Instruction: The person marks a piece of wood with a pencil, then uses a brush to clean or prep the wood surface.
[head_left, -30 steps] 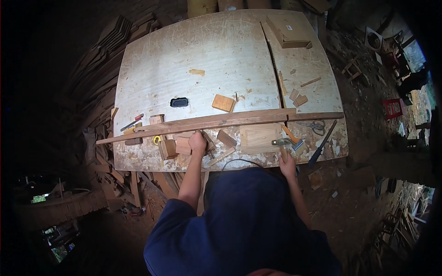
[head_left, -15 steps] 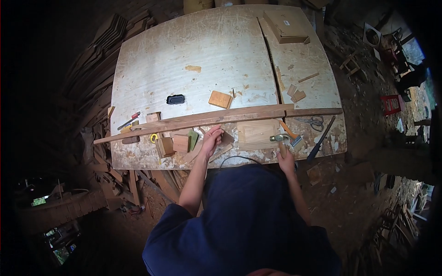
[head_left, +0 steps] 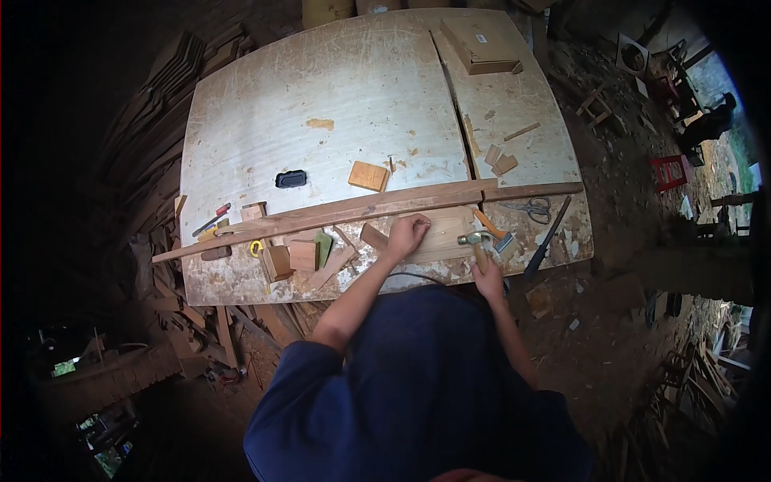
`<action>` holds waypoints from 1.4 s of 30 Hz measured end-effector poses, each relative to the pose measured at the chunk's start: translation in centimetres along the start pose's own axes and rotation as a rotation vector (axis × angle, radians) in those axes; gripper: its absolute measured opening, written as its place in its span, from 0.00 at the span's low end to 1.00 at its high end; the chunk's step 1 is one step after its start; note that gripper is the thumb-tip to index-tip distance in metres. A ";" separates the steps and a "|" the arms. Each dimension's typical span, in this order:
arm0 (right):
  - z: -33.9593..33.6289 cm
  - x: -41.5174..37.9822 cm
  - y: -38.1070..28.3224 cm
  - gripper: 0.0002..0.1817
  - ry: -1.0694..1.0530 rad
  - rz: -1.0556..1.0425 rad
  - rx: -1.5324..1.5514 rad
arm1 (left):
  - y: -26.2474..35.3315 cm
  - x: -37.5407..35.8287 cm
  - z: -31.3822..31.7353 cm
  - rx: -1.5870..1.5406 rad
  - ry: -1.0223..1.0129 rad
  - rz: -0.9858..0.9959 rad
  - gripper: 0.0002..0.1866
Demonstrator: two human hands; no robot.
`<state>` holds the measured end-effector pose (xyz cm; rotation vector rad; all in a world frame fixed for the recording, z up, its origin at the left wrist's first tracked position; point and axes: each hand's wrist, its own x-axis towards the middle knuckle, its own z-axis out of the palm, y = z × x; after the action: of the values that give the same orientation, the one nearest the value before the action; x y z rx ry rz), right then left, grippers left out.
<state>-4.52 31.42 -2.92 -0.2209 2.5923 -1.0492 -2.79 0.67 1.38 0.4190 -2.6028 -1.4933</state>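
Observation:
My right hand [head_left: 487, 281] grips the handle of a hammer [head_left: 474, 238], whose metal head is over the right end of a flat light wooden panel [head_left: 446, 241]. Above the left part of that panel, my left hand [head_left: 409, 234] has its fingertips pinched together. What they hold, if anything, is too small to make out. A tool with an orange handle [head_left: 487, 222] lies just past the hammer head. Left of my left hand is a small dark wood block [head_left: 373, 236].
A long wooden strip [head_left: 345, 210] crosses the worktable [head_left: 321, 88]. Scissors [head_left: 534, 210] and a dark-handled long tool [head_left: 546, 241] lie at the right. Wood blocks [head_left: 303, 255], a black tray [head_left: 291, 178] and a cardboard box [head_left: 482, 48] are also on the table.
My left hand has moved right, from beside the panel to over it, with its fingers now pinched. My right hand still holds the hammer over the panel. The view has shifted slightly.

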 end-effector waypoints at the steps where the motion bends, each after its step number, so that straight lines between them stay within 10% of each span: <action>1: -0.1 -0.1 -0.1 0.27 -0.001 0.004 0.002 | -0.3 0.3 0.8 -0.006 -0.009 0.008 0.08; 18: -2.9 -0.6 -2.7 0.23 -0.143 0.073 0.007 | 0.1 0.7 4.1 0.064 0.027 0.153 0.08; 42: -3.8 -0.2 -11.9 0.19 0.213 -0.361 -0.147 | 0.1 0.4 4.2 0.064 0.061 0.216 0.07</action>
<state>-5.52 25.38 8.01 -0.6676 2.8968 -1.0435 -4.19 4.04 -0.71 0.1791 -2.5595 -1.3104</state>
